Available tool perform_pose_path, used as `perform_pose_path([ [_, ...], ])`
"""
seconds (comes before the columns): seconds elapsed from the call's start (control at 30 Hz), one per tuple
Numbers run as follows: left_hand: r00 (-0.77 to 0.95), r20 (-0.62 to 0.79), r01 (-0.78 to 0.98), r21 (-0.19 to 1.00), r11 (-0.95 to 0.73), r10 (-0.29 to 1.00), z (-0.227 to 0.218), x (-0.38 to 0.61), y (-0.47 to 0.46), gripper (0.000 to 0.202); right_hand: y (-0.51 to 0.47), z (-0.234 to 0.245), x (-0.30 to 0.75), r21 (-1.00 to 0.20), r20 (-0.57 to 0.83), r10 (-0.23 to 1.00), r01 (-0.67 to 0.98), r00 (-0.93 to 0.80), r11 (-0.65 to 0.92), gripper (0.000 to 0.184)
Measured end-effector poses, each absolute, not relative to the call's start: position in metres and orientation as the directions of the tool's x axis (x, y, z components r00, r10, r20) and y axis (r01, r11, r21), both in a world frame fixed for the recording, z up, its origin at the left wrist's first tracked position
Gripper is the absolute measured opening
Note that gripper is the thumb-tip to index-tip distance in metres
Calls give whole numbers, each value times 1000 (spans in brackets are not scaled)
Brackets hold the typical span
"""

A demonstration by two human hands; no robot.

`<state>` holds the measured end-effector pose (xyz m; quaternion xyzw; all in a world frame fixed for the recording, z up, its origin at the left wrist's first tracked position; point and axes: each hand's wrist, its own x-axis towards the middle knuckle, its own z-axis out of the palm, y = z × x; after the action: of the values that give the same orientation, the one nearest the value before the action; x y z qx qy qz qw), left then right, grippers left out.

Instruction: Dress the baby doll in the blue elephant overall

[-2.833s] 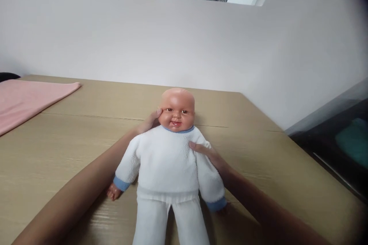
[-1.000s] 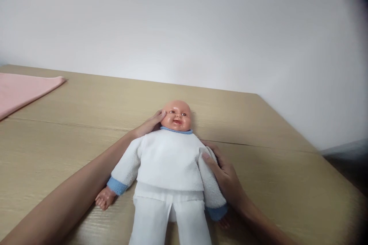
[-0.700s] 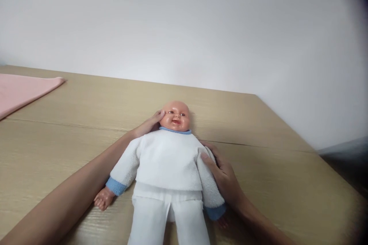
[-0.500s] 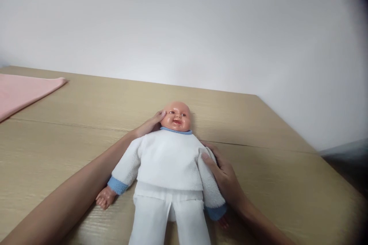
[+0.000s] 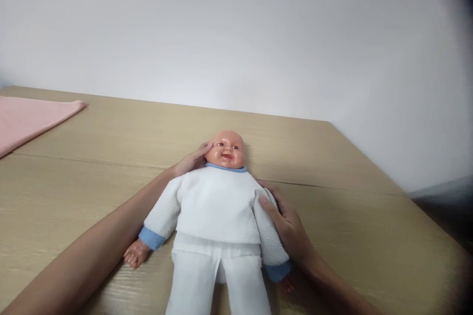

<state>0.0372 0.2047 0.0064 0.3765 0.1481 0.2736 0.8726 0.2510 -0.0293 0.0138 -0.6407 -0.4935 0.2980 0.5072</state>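
Observation:
A baby doll (image 5: pixel 218 206) lies on its back on the table, its bald head pointing away from me. It wears a white fleece top with blue collar and cuffs, and white trousers that run out of view at the bottom. My left hand (image 5: pixel 197 155) cups the side of the doll's head, thumb at the temple; its other fingers are hidden behind the head. Around the doll's upper sleeve, on the right side of the picture, my right hand (image 5: pixel 288 226) is closed, with the thumb on top and the fingers partly hidden behind.
A folded pink cloth (image 5: pixel 33 120) lies at the far left of the wooden table (image 5: pixel 351 236). Two seams cross the tabletop. Behind the far edge rises a pale wall (image 5: pixel 221 34). The table's right edge slants toward me, with a dark area beyond it.
Both hands keep the same hold on the doll. Only a very slight shift of the view shows.

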Motion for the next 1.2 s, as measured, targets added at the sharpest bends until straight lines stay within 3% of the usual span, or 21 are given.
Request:
perform_pose_path([
  [0.3,802,-10,-391,747,538,598,3,37,206,55,-28,14,250,-936,124,932,353,341,-5,52],
  [0.5,844,-46,-309,773,554,534,-4,39,210,70,-29,19,248,-934,116,930,356,350,-17,56],
  [1.2,784,17,-391,790,472,620,-2,41,209,67,-30,16,250,-930,102,934,366,342,-33,55],
])
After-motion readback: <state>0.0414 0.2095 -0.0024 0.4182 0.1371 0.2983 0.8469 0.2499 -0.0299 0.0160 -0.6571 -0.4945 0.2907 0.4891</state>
